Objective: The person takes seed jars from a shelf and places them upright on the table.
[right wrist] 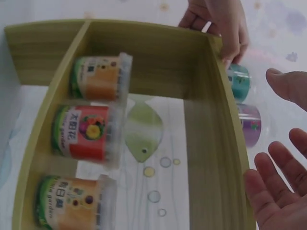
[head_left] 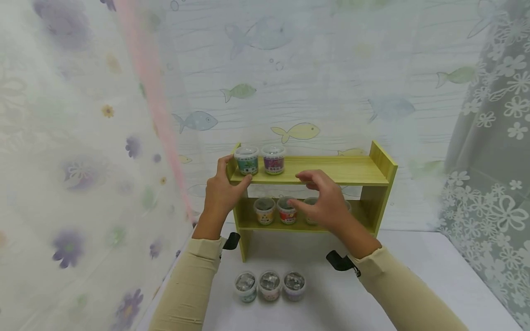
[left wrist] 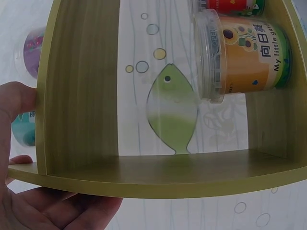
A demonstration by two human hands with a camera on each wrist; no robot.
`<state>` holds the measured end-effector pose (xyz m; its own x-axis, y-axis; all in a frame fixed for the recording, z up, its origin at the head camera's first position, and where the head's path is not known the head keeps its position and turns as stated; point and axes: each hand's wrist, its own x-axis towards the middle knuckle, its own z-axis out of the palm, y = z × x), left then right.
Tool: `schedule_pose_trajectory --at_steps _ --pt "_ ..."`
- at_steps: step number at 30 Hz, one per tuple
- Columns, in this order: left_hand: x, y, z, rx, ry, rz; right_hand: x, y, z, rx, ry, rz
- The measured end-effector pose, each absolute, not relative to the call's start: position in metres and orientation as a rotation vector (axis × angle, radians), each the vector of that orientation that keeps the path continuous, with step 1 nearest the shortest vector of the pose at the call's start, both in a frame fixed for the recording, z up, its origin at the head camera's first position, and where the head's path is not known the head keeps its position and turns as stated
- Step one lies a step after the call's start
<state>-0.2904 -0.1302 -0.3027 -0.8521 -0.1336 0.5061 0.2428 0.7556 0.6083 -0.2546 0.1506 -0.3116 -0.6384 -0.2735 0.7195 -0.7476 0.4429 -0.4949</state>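
left hand [head_left: 221, 191] grips shelf [head_left: 331, 171] left end | right hand [head_left: 325, 200] released, fingers spread before top board | teal cup [head_left: 247, 160] nearest left thumb

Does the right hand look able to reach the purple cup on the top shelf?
Probably yes. The right hand hovers open at the top shelf front edge, and the board between it and the purple cup looks bare.
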Motion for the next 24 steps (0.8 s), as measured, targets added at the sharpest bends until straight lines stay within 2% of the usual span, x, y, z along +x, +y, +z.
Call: schedule_pose_trajectory --at_steps 24 --pt "-0.293 -0.131 -0.305 -0.072 -2.399 -0.710 -0.303 0.123 -0.270 0.641 -2.377 1.350"
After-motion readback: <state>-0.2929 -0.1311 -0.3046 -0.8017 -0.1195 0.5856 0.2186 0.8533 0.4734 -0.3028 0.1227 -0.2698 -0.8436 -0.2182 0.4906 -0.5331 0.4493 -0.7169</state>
